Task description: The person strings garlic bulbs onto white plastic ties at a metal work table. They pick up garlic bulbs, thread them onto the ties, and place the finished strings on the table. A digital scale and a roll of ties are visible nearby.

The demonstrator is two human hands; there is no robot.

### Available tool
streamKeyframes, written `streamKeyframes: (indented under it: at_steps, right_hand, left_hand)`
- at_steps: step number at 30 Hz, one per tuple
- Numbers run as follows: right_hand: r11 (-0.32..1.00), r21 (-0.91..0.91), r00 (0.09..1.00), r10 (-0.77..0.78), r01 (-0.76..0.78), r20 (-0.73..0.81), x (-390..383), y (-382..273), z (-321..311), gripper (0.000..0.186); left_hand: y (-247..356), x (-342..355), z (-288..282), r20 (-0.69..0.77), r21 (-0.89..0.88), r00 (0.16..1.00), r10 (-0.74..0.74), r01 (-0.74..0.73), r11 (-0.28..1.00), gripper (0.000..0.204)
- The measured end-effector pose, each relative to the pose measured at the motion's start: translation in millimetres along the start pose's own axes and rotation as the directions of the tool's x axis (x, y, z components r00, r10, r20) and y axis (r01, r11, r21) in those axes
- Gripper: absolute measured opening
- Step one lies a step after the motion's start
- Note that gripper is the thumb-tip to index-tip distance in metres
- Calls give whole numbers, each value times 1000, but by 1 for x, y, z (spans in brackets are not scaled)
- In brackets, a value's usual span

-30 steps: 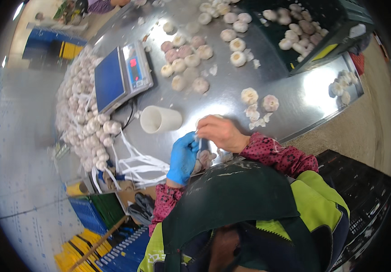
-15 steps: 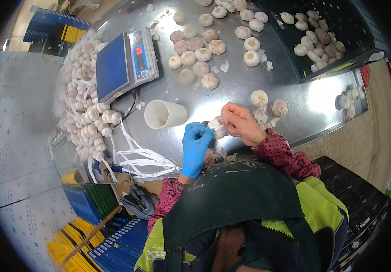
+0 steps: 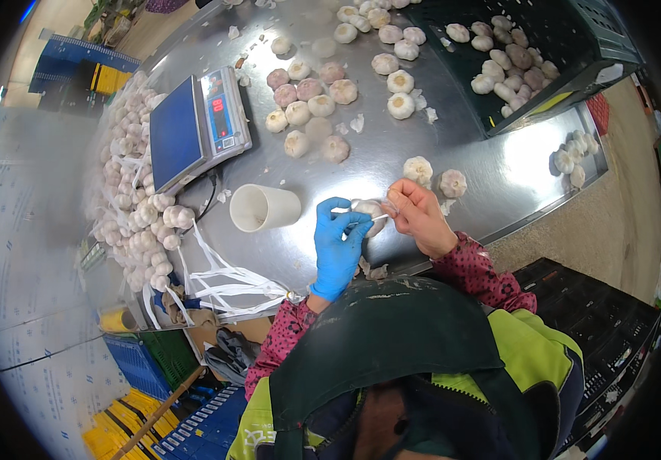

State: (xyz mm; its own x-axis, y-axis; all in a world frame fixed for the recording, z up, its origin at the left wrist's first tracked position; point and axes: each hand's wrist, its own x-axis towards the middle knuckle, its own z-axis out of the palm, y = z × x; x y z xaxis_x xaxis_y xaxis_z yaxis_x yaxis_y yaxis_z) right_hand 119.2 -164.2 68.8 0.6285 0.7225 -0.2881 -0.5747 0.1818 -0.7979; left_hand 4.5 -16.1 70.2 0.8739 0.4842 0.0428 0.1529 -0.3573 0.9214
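Garlic bulb (image 3: 369,208) sits between both hands, just above the near edge of the steel bench (image 3: 491,165). Left hand (image 3: 338,241), in a blue glove, is curled under and around the bulb, fingers closed on it. Right hand (image 3: 420,215), bare, pinches a thin white strip (image 3: 380,218) at the bulb, thumb and forefinger closed on it; other fingers loosely bent. Looks like trimming or tying, can't tell which.

Progress, judged from the layout:
- Done, by the look of it: long heap of netted garlic bundles (image 3: 131,192) along the left edge of the bench, white ties hanging off it.
- Not yet handled: loose bulbs (image 3: 311,107) in the middle of the bench, two more (image 3: 434,175) just beyond the right hand, a small group (image 3: 572,161) at the far right corner, and a dark green crate (image 3: 568,54) with bulbs left in it.
- So mid-run, plenty left.
- Peel scraps (image 3: 372,270) lie at the near edge, under the hands.

Packages, labels, signs:
- Weighing scale (image 3: 196,126), blue platter, grey panel with red-lit display, left of centre. Nothing on the platter.
- White plastic cup (image 3: 263,208) lying on its side, mouth toward the left, between scale and left hand.
- Loose white strips (image 3: 223,280) draped over the near left edge.
- Yellow patch on the crate's near wall, unreadable at this size.
- Blue and yellow crates (image 3: 154,399) stacked on the floor lower left; black crate (image 3: 598,337) lower right.
- Blue and yellow crates (image 3: 89,65) also at top left.
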Motion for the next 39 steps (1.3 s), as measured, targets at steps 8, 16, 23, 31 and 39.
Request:
streamKeyframes:
  at_steps: [8, 16, 23, 31, 39]
  right_hand:
    - [833, -391, 898, -438, 392, -32, -61, -75, 18, 11]
    - [816, -360, 877, -480, 453, 15, -54, -38, 50, 9]
    - [703, -706, 995, -46, 92, 84, -32, 30, 24, 9]
    - [349, -875, 903, 148, 335, 404, -31, 89, 71, 18]
    - [170, -907, 883, 220, 384, 415, -37, 104, 96, 52]
  left_hand:
    - [13, 4, 12, 81, 309, 969, 234, -247, 918, 17]
    - [-33, -35, -32, -16, -435, 992, -125, 106, 894, 20]
    - [-42, -88, -167, -155, -850, 745, -649, 234, 472, 25]
    - [-96, -76, -344, -884, -429, 320, -341, -264, 864, 34]
    - [-65, -65, -308, -371, -489, 870, -325, 114, 865, 20]
